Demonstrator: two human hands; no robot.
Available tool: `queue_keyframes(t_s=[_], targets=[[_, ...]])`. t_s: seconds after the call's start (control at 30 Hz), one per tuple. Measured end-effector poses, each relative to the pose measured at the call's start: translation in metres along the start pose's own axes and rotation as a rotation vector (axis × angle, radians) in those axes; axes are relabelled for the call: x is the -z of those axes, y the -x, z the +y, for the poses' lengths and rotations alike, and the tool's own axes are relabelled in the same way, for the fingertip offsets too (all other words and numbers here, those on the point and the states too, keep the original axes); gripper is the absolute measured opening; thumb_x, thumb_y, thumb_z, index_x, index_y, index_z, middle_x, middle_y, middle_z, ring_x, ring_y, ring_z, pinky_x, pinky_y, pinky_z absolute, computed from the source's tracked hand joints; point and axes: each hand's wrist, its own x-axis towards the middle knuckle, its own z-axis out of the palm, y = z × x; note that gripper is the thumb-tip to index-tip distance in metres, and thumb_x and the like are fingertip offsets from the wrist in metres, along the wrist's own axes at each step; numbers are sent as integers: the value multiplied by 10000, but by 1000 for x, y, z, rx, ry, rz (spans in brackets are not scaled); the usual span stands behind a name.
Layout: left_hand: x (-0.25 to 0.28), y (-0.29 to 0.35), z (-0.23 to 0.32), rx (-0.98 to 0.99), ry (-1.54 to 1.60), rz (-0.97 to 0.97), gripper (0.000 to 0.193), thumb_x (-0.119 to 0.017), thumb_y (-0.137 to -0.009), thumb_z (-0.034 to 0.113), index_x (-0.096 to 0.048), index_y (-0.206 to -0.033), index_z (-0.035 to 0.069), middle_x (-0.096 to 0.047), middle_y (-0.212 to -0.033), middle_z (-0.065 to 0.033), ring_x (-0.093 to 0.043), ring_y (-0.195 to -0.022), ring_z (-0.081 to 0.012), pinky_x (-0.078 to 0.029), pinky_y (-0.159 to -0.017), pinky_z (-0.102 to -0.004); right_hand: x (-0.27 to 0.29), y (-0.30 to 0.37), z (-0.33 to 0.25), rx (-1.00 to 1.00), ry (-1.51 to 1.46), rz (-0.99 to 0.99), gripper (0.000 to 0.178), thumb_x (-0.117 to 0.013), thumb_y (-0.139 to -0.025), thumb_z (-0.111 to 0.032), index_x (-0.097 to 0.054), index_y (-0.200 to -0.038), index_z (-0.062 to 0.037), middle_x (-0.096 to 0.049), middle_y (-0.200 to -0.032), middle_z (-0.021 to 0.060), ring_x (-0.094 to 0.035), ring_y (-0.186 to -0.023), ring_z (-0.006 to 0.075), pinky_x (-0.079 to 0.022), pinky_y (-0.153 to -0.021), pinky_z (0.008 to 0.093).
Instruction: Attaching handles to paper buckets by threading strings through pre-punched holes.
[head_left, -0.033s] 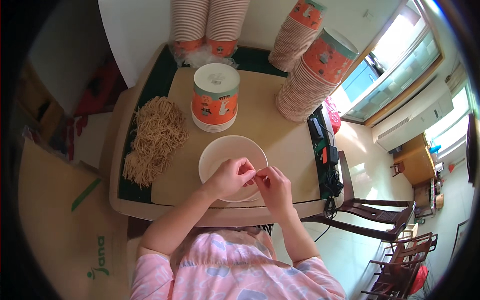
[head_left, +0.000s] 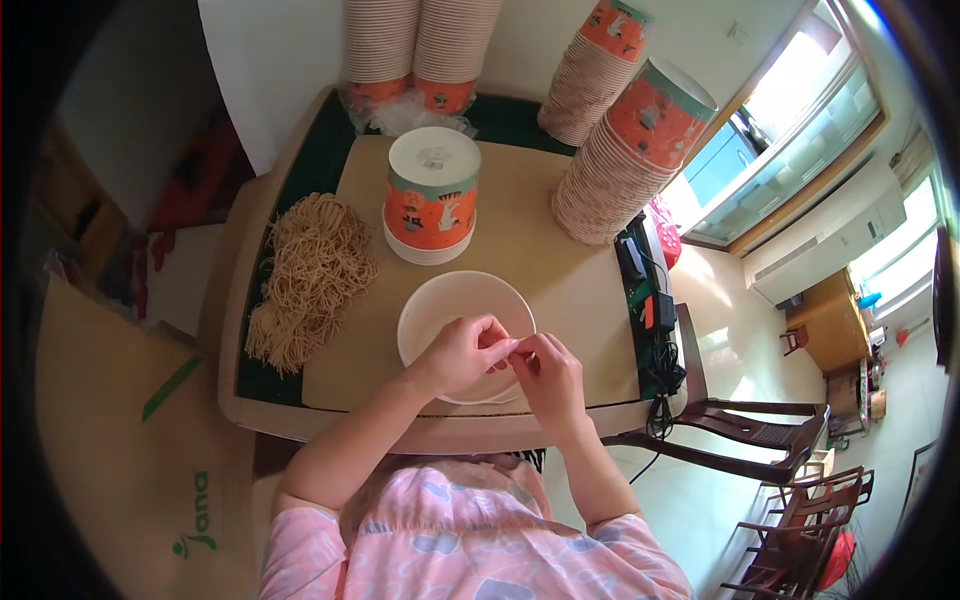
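Note:
An open white paper tub (head_left: 428, 310) stands upright at the table's near edge. Over its near right side, my left hand (head_left: 462, 354) and my right hand (head_left: 550, 376) meet fingertip to fingertip, both pinched closed. Whatever lies between the fingertips is too small to make out. To the left lies a tangled heap of thin beige cords (head_left: 312, 270), apart from both hands. Just beyond the open tub, a short nested stack of orange-and-green printed paper tubs (head_left: 430, 212) rests upside down.
Tall stacks of nested tubs stand at the back left (head_left: 378, 45) and back right (head_left: 612, 180). Crumpled clear plastic (head_left: 415, 115) lies by the left ones. Black cables and a power strip (head_left: 655, 310) run along the table's right edge, near a dark wooden chair (head_left: 740, 425).
My fingertips have shifted very slightly where they meet. Everything else looks the same.

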Motion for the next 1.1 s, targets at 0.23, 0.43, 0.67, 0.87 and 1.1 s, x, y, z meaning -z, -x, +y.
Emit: queue_keyframes(t_s=[0.23,0.43,0.67,0.87,1.1], targets=[[0,-5,0,-4,-90,-20,64,-581,-858,36,-591,-855,-28,-648,-775,-80,-632,-690,-132,-526,-651,-264,-2,0,-2,-13,-15,-13,103,-684,-783,-28,-606,-850,-14,-608,-785,89,-597,-616,174,-487,-575,283],[5,-19,-10,223,347,-62,74,-546,-852,37,-565,-909,-7,-609,-781,-72,-620,-719,-151,-533,-693,-296,2,1,5,-8,-50,-23,96,-653,-807,-9,-599,-884,-27,-615,-782,92,-602,-635,173,-496,-588,284],[3,-26,-10,370,459,-20,125,-508,-830,23,-536,-952,25,-583,-787,-65,-597,-727,-149,-523,-697,-302,3,-1,19,-11,-119,-25,141,-635,-842,-12,-655,-980,-32,-651,-809,87,-607,-662,148,-494,-620,274],[-4,-29,-15,209,479,73,145,-498,-836,14,-539,-975,17,-580,-794,-70,-600,-711,-165,-523,-688,-308,3,0,23,-155,-319,-46,104,-671,-832,-5,-684,-935,-8,-670,-803,72,-609,-713,103,-493,-661,228],[5,-26,-9,342,791,-48,142,-486,-845,36,-516,-983,22,-544,-752,-58,-471,-546,-116,-432,-517,-276,10,-6,25,133,-201,43,103,-686,-809,16,-690,-913,13,-661,-785,57,-607,-759,113,-483,-714,234]])
